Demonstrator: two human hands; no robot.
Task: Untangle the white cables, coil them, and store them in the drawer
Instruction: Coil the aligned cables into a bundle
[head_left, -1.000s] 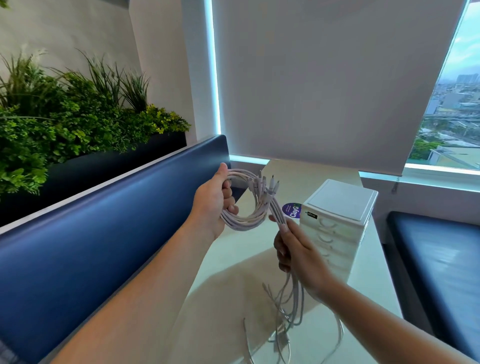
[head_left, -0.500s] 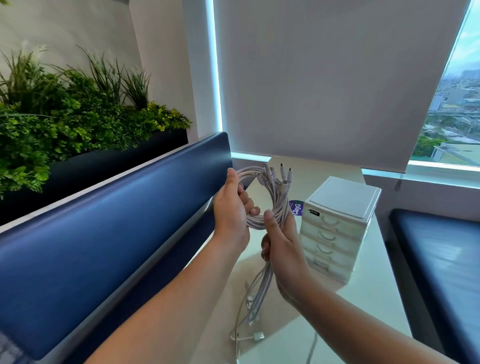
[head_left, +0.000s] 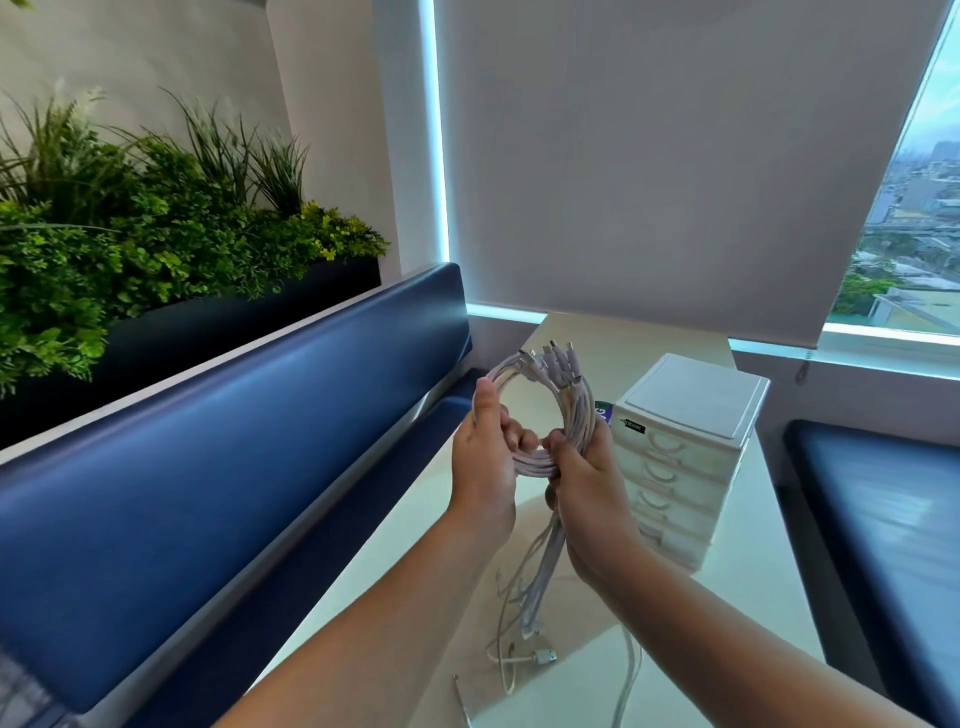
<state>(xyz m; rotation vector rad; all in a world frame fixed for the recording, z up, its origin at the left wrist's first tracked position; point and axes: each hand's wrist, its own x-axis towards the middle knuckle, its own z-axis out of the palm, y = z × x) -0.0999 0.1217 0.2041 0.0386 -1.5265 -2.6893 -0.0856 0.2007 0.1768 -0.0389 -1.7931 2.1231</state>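
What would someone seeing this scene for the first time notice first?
Centre frame, the left hand and right hand hold up a coil of white cables, loose ends trailing down to the table. Just right of it stands a small white drawer unit. Green plants top the blue bench at far left.

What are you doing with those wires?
A person holds a bundle of thin white cables wound into a ring, the left hand gripping one side and the right hand the other. The loose ends hang down onto the pale tabletop. The small white plastic drawer chest looks shut, so nothing is stored yet.
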